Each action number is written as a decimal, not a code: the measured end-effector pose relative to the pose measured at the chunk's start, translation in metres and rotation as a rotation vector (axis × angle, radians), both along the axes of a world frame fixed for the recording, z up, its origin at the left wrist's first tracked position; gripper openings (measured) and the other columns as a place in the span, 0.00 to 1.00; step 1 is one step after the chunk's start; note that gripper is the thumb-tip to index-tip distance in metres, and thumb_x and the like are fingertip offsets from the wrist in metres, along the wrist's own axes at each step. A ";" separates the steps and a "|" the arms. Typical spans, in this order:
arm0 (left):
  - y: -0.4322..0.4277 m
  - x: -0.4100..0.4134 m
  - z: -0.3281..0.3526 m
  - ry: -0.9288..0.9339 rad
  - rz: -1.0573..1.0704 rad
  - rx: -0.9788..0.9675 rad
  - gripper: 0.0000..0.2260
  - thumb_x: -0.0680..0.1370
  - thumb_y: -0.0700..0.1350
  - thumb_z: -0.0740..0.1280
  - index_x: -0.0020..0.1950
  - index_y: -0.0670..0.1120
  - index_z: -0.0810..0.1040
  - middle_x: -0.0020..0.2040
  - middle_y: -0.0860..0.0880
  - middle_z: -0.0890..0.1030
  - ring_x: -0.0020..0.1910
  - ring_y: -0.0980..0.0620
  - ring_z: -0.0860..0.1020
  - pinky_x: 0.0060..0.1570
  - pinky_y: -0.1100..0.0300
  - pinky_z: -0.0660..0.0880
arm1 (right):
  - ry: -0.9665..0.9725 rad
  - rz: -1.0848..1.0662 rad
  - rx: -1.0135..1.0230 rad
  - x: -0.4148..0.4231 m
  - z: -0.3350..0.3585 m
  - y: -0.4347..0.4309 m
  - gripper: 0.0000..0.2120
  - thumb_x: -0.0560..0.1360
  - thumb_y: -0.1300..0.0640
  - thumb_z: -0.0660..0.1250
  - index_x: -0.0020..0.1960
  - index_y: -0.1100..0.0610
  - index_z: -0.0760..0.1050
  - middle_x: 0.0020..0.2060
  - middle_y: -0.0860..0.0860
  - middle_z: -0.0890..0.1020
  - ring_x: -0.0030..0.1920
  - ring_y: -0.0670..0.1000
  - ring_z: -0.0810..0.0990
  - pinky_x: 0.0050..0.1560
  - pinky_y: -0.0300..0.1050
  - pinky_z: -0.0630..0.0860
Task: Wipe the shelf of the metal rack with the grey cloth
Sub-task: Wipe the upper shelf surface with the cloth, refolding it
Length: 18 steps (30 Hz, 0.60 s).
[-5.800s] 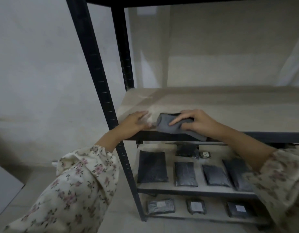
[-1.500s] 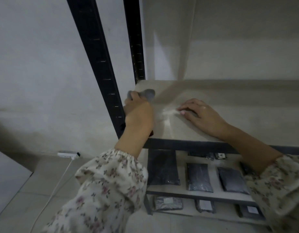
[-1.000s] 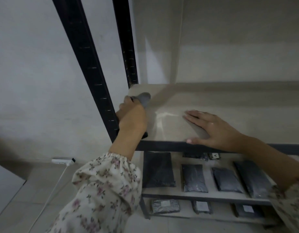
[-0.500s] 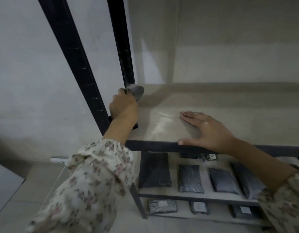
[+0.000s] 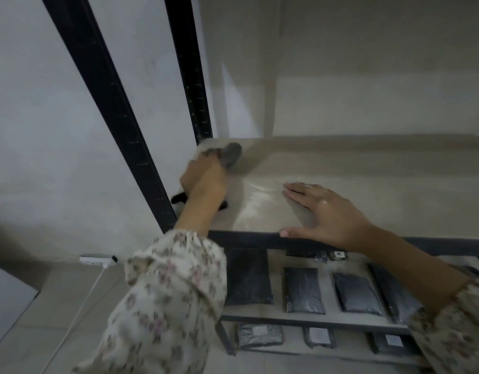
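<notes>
The beige shelf (image 5: 367, 184) of the black metal rack (image 5: 119, 125) runs across the middle of the view. My left hand (image 5: 206, 179) grips the grey cloth (image 5: 231, 155) and presses it onto the shelf's far left corner, close to the rear upright (image 5: 195, 85). Only the cloth's front bulge shows past my fingers. My right hand (image 5: 322, 211) lies flat on the shelf near its front edge, fingers spread, thumb on the dark front rail (image 5: 249, 238). It holds nothing.
Several black packets (image 5: 303, 290) lie on the lower shelf, and labelled packets (image 5: 260, 336) sit on the one beneath. A white power strip (image 5: 98, 259) with its cable rests on the floor at the left. Walls stand close behind and to the left.
The cloth passed from my right hand to my left. My left hand has pushed it from the front left edge back toward the rear left corner. My right hand now rests flat.
</notes>
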<state>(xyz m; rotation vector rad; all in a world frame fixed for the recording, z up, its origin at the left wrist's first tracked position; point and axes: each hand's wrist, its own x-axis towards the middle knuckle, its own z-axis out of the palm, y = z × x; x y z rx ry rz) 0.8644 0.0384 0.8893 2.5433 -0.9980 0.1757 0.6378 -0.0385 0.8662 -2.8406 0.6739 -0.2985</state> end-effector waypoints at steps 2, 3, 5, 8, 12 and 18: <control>-0.012 0.019 0.003 0.011 0.109 0.079 0.17 0.79 0.45 0.56 0.67 0.50 0.67 0.62 0.45 0.74 0.59 0.43 0.72 0.45 0.52 0.68 | 0.006 0.000 0.003 0.000 -0.001 -0.001 0.47 0.61 0.23 0.54 0.74 0.47 0.57 0.74 0.40 0.58 0.73 0.41 0.55 0.70 0.37 0.51; -0.016 0.025 0.000 -0.005 0.119 0.113 0.16 0.78 0.44 0.56 0.66 0.48 0.69 0.62 0.45 0.74 0.60 0.43 0.72 0.47 0.52 0.69 | 0.007 -0.001 0.005 0.000 -0.001 -0.001 0.47 0.61 0.22 0.53 0.74 0.47 0.57 0.74 0.40 0.58 0.73 0.41 0.55 0.71 0.38 0.51; -0.018 0.028 -0.003 -0.027 0.092 0.147 0.14 0.78 0.43 0.57 0.63 0.47 0.71 0.60 0.44 0.76 0.58 0.42 0.73 0.46 0.53 0.69 | 0.000 -0.005 0.016 0.001 -0.001 -0.003 0.48 0.60 0.22 0.53 0.74 0.47 0.57 0.74 0.40 0.58 0.73 0.41 0.55 0.70 0.38 0.50; -0.010 0.023 -0.009 -0.066 0.008 0.154 0.14 0.78 0.44 0.54 0.63 0.49 0.70 0.58 0.44 0.77 0.54 0.41 0.75 0.41 0.54 0.67 | -0.005 -0.005 0.034 -0.001 -0.002 -0.003 0.50 0.58 0.20 0.52 0.74 0.46 0.57 0.74 0.39 0.59 0.73 0.41 0.55 0.70 0.38 0.50; 0.014 0.002 -0.012 -0.078 -0.148 0.126 0.15 0.78 0.45 0.54 0.64 0.49 0.68 0.58 0.44 0.77 0.51 0.41 0.77 0.39 0.56 0.67 | -0.019 -0.005 0.030 0.000 -0.004 -0.003 0.49 0.59 0.20 0.53 0.74 0.46 0.57 0.74 0.39 0.59 0.73 0.42 0.56 0.69 0.37 0.50; 0.048 -0.028 -0.011 -0.010 -0.361 0.031 0.17 0.78 0.47 0.57 0.67 0.52 0.70 0.59 0.43 0.79 0.54 0.41 0.77 0.44 0.57 0.67 | -0.015 -0.015 0.034 -0.002 -0.003 0.000 0.50 0.59 0.20 0.53 0.73 0.45 0.57 0.74 0.39 0.60 0.72 0.43 0.57 0.68 0.40 0.52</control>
